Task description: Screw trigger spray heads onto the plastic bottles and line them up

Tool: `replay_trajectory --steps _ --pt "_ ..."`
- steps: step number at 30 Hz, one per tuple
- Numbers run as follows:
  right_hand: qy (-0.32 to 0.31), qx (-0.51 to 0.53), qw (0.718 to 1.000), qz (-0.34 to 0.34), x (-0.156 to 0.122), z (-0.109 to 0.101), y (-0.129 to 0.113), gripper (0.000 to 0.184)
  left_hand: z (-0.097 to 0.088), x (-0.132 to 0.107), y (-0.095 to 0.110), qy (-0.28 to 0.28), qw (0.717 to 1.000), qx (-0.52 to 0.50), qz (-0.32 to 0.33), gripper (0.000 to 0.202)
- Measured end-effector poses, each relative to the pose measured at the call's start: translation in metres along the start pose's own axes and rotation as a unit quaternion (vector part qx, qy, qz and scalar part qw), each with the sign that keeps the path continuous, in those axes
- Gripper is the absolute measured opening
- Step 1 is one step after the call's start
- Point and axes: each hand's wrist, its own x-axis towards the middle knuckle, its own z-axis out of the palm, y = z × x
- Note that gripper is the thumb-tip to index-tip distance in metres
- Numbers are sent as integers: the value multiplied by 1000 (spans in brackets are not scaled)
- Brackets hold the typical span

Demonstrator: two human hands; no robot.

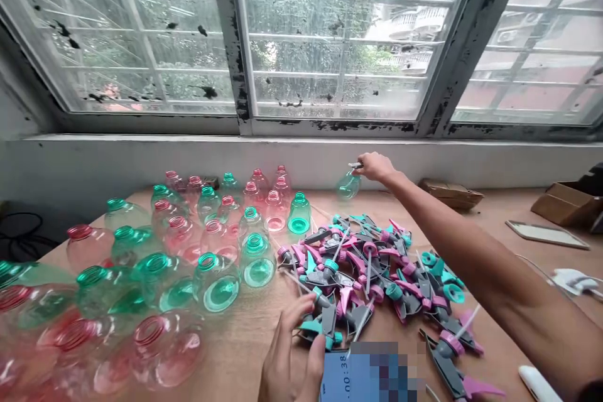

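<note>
At the far side of the table, near the wall, my right hand (374,166) is closed round the top of a green spray bottle (348,186). A bit of grey shows at its neck; the rest of the top is hidden by my fingers. My left hand (293,352) is at the front, fingers apart and curved, holding nothing. It is beside a phone (346,377) with a lit timer screen and just short of a heap of pink, teal and grey trigger spray heads (362,264). Whether its fingertips touch the nearest spray head I cannot tell.
Several green and pink clear bottles without tops (214,282) stand in rows on the left. Cardboard boxes (565,204), a flat framed panel (546,234) and a white charger with cable (572,281) lie to the right. A window (339,44) rises behind the table.
</note>
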Motion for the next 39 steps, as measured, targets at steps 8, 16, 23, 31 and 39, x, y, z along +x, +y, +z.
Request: replay_trajectory --steps 8,16,23,31,39 --pt "30 -32 998 -53 62 47 -1 34 56 133 -7 -33 983 175 42 44" --pt "174 -19 980 -99 51 67 2 39 98 206 -60 44 961 260 80 47" --pt "163 -25 975 -148 -15 43 16 44 97 212 -49 3 957 254 137 42" --pt "78 11 981 -175 -198 33 72 34 25 117 57 -75 953 152 250 73" --pt "410 210 873 162 -356 97 101 65 -77 -19 -18 -179 981 -58 -39 77"
